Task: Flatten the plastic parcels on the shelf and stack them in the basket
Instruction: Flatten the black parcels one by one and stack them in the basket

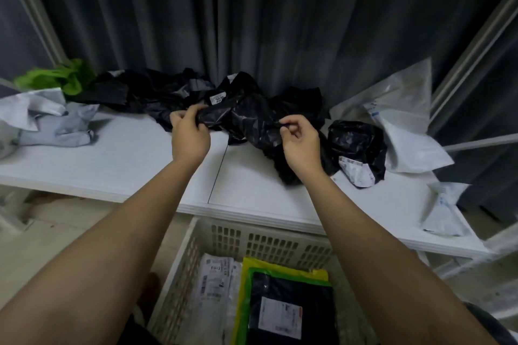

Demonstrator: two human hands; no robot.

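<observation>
Plastic parcels already flattened lie stacked in the basket (pixel 196 249) below me; on the shelf (pixel 126 159) beyond, my left hand (pixel 189 133) and right hand (pixel 300 145) pinch opposite ends of a crumpled black parcel (pixel 246 117), its long axis running left-right between them.

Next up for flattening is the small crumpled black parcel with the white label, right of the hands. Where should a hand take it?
Grip the small black parcel by its bunched top, coming from above at the front: the white bag crowds its right and back sides, and the label corner lies flat on the shelf.
</observation>
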